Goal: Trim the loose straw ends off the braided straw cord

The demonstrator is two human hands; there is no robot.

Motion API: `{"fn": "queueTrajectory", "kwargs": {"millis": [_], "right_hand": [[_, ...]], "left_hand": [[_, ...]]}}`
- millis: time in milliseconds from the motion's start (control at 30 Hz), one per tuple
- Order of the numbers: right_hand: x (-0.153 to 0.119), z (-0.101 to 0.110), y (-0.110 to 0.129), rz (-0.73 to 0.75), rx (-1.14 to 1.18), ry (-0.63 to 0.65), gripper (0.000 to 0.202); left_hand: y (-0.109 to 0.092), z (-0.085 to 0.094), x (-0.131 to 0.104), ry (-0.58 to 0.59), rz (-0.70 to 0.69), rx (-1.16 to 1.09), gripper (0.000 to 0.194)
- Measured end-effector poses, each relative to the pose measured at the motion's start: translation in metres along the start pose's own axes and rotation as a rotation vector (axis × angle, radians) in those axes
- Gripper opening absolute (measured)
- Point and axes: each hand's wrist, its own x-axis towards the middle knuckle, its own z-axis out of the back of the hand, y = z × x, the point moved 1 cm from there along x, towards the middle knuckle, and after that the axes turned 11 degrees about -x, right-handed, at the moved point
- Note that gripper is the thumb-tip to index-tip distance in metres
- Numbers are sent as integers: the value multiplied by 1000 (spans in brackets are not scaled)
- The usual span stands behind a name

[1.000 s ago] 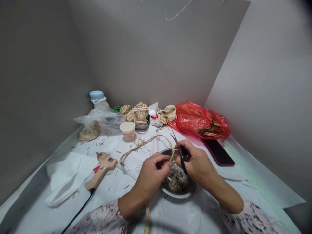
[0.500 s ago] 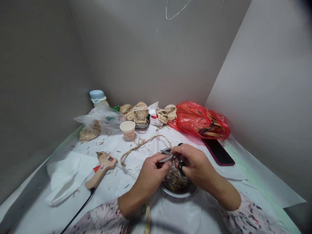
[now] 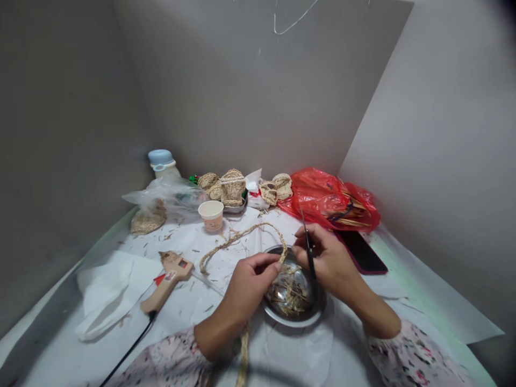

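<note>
A straw-coloured braided cord (image 3: 242,234) is curving in a loose arch across the white-covered worktop (image 3: 185,338), its near part rising into the left hand (image 3: 252,279) over the edge of the metal bowl (image 3: 298,324). Black-handled scissors (image 3: 309,252) are standing nearly upright in the right hand (image 3: 332,263), apart from the cord, their slim blades pointing up and away.

Marks on the paper cup (image 3: 211,217) and glue gun (image 3: 169,282) are illegibly small.
</note>
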Motion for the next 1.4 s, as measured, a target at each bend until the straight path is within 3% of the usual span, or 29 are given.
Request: {"fn": "queueTrajectory", "kwargs": {"millis": [200, 333, 633, 900, 1400], "right_hand": [[-6, 36, 5, 112, -514, 312, 19], [-16, 42, 4, 88, -725, 419, 21], [-23, 31, 9, 49, -936, 443, 13], [-21, 23, -1, 89, -974, 419, 13], [-18, 26, 3, 89, -1001, 428, 13]], "left_hand": [[-3, 0, 1, -112, 56, -89, 27], [-3, 1, 1, -147, 71, -132, 29], [-3, 1, 1, -150, 89, -185, 30], [-1, 2, 0, -127, 103, -208, 29], [-3, 1, -1, -146, 97, -199, 28]]}}
